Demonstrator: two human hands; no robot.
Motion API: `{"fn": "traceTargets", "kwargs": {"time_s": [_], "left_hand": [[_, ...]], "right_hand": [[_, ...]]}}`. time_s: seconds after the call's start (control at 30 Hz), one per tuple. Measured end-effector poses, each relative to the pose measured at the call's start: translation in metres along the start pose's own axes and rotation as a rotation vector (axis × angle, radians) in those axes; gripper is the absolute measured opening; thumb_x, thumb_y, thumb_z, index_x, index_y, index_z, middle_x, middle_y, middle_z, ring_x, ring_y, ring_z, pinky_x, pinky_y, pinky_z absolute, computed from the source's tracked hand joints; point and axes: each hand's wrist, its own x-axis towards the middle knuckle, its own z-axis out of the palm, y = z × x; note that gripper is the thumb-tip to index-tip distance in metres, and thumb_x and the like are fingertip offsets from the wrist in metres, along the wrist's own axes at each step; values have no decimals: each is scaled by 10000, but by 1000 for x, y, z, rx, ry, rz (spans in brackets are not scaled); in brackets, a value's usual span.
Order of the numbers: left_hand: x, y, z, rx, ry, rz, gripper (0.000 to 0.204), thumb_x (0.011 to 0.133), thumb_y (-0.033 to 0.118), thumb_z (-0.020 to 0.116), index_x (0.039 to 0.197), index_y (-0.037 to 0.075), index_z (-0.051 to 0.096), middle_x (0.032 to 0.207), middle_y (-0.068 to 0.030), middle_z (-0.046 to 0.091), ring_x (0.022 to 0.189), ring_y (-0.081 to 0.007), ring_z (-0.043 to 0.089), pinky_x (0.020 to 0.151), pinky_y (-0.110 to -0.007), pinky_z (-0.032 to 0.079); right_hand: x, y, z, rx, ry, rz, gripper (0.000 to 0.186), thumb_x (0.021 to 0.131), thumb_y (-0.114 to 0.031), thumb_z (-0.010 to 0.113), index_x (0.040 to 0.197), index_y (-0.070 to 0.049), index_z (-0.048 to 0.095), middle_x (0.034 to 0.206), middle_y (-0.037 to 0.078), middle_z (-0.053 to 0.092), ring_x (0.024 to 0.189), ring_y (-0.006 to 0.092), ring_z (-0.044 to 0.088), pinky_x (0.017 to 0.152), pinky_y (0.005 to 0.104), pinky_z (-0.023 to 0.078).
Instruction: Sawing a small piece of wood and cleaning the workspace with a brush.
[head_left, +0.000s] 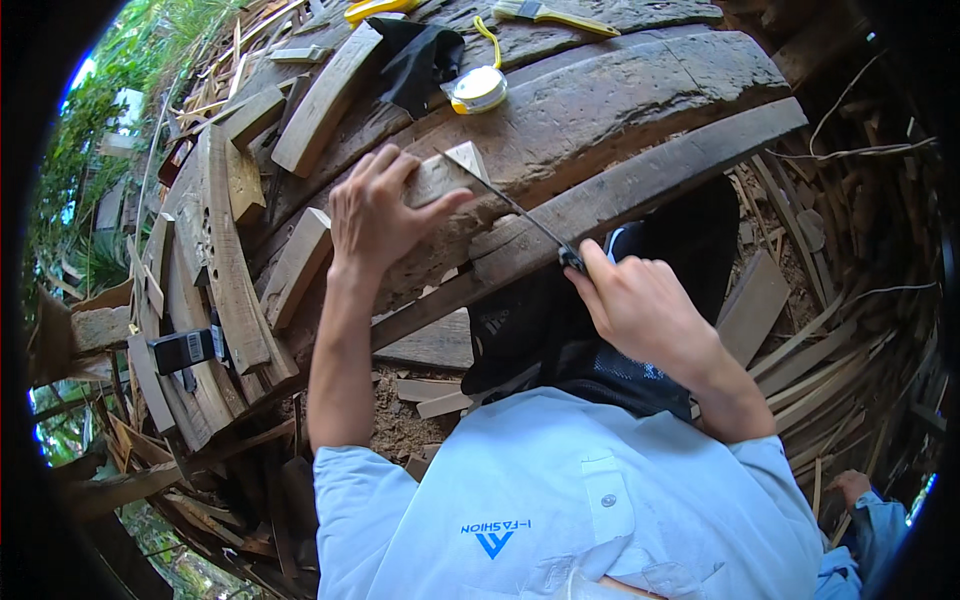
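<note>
While left hand [376, 218] holds block [440, 180], box [181, 351] contents hidden.

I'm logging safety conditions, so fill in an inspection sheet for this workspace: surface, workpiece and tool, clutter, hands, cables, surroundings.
Surface: weathered timber bench, cracked and pitted.
Workpiece and tool: short wood block; a thin-bladed hand tool lies across its right end, teeth not discernible.
Clutter: tape measure, paintbrush and black cloth beyond the block; loose timber pieces and a black box at left.
Hands: left hand grips the block; right hand is closed around the tool's handle.
Cables: nothing certain; a thin strand at right could be wire or vine.
Surroundings: greenery at left, heaped wood strips at right, another person's hand at lower right.
</note>
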Motion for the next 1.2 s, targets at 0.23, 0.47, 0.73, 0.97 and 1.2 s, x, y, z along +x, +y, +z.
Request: {"fn": "traceTargets", "kwargs": {"time_s": [0.23,0.47,0.73,0.97,1.2], "left_hand": [[-38,39,-29,12,89,-260,689,725,703,826,900,43,732,884,-66,660,816,-249,695,708,-407,583],[-63,40,-65,42,10,-217,650,706,652,862,864,37,723,924,-101,681,835,-274,694,709,-410,577],[-53,39,-71,54,-81,-102,632,753,671,808,881,54,759,949,-90,713,893,-290,716,753,-410,589],[-1,14,-87,125,-77,-2,709,789,760,731,829,52,722,887,-82,673,850,-253,705,717,-397,582],[49,-29,-60,132,42,136,735,807,780,699,825,45,698,866,-76,630,847,-242,688,696,-406,576]], "right_hand": [[-14,-1,0,-35,33,-34,243,1040,-231,609,1059,10,586,588,154,643,547,328,680,458,433,480],[-20,3,1,118,-97,-198,275,1042,-278,602,955,-36,503,587,152,634,539,367,665,448,467,488],[-32,5,2,170,-162,-182,297,1070,-350,532,1059,-52,524,659,212,668,607,426,684,517,520,539],[-5,4,-25,259,-182,-108,346,1093,-328,478,1266,-29,460,757,221,707,700,437,709,616,518,571],[16,13,-27,228,-64,-87,343,1084,-261,511,1330,-25,471,878,249,718,790,443,721,678,520,589]]}}
